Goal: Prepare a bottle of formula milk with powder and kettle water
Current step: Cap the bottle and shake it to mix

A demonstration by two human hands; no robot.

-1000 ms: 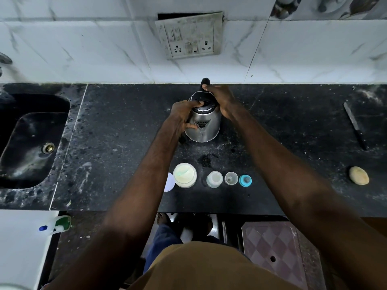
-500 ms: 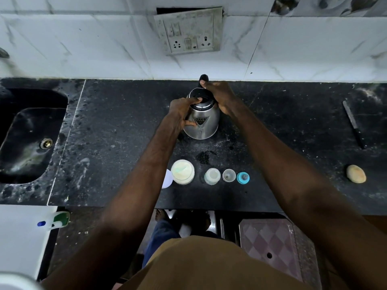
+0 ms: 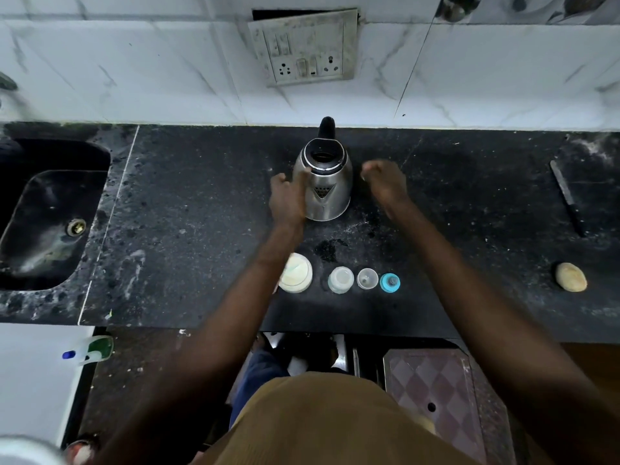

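A steel kettle with a black handle stands at the back of the dark counter, its top showing a dark opening. My left hand touches the kettle's left side with a fingertip. My right hand hovers just right of the kettle, apart from it, with curled fingers that hold nothing. Near the front edge stand in a row a cream-lidded powder container, an uncapped baby bottle, a clear cap and a blue teat ring.
A black sink lies at the left. A knife and a pale oval lump lie at the far right. A socket panel hangs on the tiled wall. A spray bottle sits below the counter's left end.
Both hands have come off the kettle's top. The right hand moved off to the right and the left slid down to the kettle's side.
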